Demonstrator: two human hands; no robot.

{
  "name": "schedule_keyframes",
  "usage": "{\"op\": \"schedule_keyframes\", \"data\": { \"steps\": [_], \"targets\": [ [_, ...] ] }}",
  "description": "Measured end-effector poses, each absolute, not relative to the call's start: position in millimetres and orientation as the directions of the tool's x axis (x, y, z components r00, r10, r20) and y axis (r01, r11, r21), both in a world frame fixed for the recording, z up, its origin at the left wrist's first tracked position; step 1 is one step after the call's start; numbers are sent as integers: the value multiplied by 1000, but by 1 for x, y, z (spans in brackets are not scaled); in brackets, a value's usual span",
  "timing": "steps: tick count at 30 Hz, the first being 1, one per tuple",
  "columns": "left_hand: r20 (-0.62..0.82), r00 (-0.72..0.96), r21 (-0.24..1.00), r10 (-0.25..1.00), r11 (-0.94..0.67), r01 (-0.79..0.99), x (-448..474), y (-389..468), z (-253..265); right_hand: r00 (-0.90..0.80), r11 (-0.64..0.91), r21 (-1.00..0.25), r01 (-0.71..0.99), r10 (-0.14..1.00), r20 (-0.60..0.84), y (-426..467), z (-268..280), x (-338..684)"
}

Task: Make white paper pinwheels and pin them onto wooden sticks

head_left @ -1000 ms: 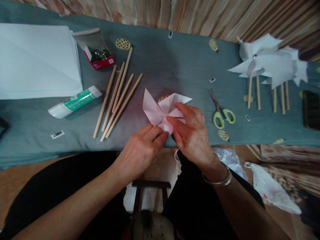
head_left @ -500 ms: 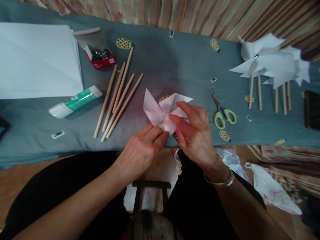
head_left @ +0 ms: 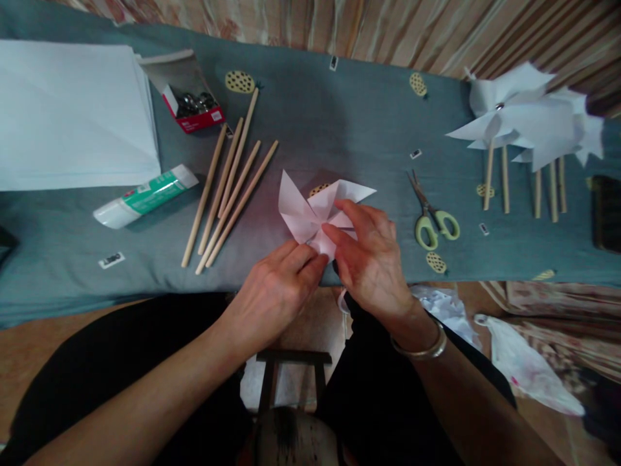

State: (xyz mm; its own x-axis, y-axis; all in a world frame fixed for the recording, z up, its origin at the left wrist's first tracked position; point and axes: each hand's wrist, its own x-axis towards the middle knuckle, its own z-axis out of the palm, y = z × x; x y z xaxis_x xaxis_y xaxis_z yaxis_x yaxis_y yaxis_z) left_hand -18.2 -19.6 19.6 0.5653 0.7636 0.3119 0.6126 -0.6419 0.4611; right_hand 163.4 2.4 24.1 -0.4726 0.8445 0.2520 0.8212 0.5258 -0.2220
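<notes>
A white paper pinwheel [head_left: 295,215] with folded blades lies near the front edge of the cloth-covered table. My left hand [head_left: 276,288] pinches its lower edge between thumb and fingers. From the right, my right hand [head_left: 371,262] holds the pinwheel too, its index finger on a right blade and another fingertip close to the centre. Part of the paper is hidden under the fingers. Scissors [head_left: 427,213] with green handles lie to the right of my right hand. Several wooden sticks [head_left: 237,204] rest to the left of the pinwheel.
At the left are a stack of white paper [head_left: 72,116], a glue tube [head_left: 150,197] and an open red box [head_left: 198,120] of shiny metal pieces. Finished pinwheels on sticks [head_left: 524,123] lie far right, near a dark object [head_left: 606,213]. Plastic bags [head_left: 528,369] are on the floor.
My right hand has shifted slightly left, its fingertip moving closer over the pinwheel's centre. My left hand keeps its pinch in the same place.
</notes>
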Motion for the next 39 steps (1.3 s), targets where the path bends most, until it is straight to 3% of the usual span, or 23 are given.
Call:
{"op": "schedule_keyframes", "data": {
  "steps": [8, 13, 20, 30, 39],
  "targets": [
    [352, 530, 505, 772, -633, 587, -22, -18, 26, -431, 503, -332, 798, 861, 269, 1, 16, 160],
    [383, 423, 557, 821, -571, 604, -40, -10, 36, -432, 506, -312, 804, 858, 277, 2, 13, 161],
    [217, 227, 728, 949, -312, 611, -60, -8, 41, -453, 525, -316, 790, 848, 274, -2, 5, 165],
    [276, 157, 770, 948, -316, 554, -67, -8, 50, -504, 555, -236, 798, 829, 242, -6, 4, 163],
    [270, -52, 927, 962, -245, 284, -59, 10, 42, -494, 513, -190, 837, 858, 143, 0, 13, 156]
  ]
}}
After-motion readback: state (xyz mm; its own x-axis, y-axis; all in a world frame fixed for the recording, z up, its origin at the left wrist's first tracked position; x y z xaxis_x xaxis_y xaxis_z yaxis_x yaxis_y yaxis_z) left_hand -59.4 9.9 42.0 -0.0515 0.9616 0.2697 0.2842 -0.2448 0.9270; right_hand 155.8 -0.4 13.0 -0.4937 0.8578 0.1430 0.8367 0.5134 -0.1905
